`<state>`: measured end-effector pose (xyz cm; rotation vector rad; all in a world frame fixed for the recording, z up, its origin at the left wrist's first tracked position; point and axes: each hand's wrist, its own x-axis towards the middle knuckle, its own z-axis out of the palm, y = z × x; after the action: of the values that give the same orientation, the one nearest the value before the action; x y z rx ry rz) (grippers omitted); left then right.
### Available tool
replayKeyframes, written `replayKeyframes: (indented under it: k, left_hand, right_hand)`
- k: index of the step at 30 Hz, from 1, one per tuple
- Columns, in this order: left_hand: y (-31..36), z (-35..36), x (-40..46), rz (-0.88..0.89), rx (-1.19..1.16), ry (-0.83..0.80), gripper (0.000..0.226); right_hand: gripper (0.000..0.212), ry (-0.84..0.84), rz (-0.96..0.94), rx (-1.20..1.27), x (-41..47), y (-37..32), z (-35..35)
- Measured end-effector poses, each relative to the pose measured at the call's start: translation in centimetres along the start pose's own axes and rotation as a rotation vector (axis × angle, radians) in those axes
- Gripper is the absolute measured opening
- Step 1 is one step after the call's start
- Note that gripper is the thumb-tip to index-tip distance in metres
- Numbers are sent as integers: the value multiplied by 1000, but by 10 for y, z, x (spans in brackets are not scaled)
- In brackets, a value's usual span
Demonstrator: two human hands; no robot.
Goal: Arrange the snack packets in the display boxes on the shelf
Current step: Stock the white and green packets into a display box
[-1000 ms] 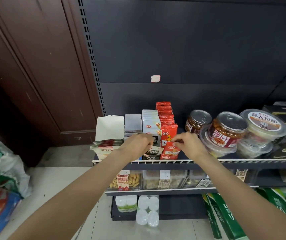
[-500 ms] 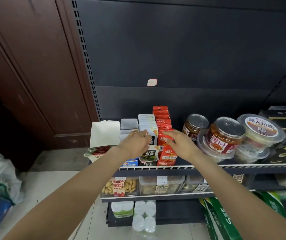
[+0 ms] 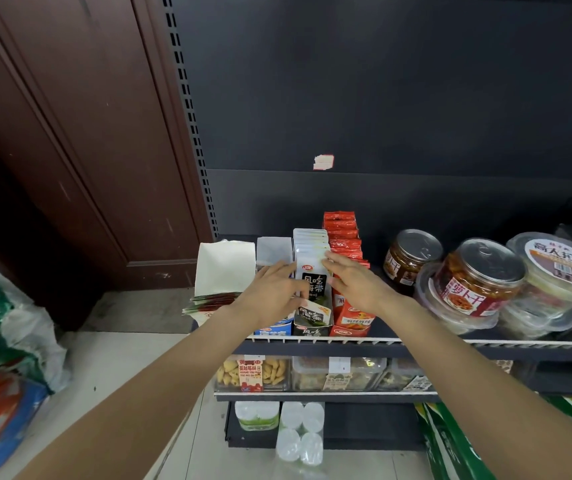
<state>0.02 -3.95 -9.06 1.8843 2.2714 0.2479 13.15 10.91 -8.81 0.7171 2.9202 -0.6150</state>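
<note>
As both hands (image 3: 312, 289) flank it, the white packet (image 3: 313, 277) stands between their fingers (image 3: 329, 259).

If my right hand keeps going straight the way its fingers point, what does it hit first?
Your right hand points up-left at the row of white-and-black snack packets; its fingertips look already at the front packet's top edge, so that comes first, though depth is unclear.

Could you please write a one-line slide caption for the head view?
Left hand and right hand flank upright white-and-black packets in a display box on the shelf.
</note>
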Motion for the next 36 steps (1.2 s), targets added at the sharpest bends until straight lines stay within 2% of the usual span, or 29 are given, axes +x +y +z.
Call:
replayKeyframes:
  k: [4,12,15,18,23,25,27,29,33,36]
  left_hand:
    - [2,-1,-1,-32,-13,53,15]
    - [4,-6,0,-58,-6,12,21]
    - [7,-10,-2,-51,-45,45,22]
    - [10,-20,-3,-59,-188,156,19]
    - [11,-48,-14,-142,-504,312,12]
    - [10,-61,-20,-161,-605,408,10]
    - [9,-72,-27,-198,-756,486,10]
    - [9,-80,-33,-243,-939,536,14]
    - [11,-86,-45,-305,-1112,574,15]
    - [9,-86,-51,-364,-1108,580,13]
  right_hand:
    - [50,-3,9,16,2,1,2]
    - [50,-17,23,5,4,2,3]
    - [50,-25,27,22,4,0,2]
    - [47,-11,37,56,3,-1,-1]
    - [48,170,91,415,-14,-5,-12]
    - [47,197,84,463,-25,-10,-18]
    - [36,187,54,473,-33,-16,-19]
    - [15,189,48,479,-36,-19,-17]
    - [36,316,89,540,-42,-28,-23]
    - [27,346,80,763,-49,-37,-30]
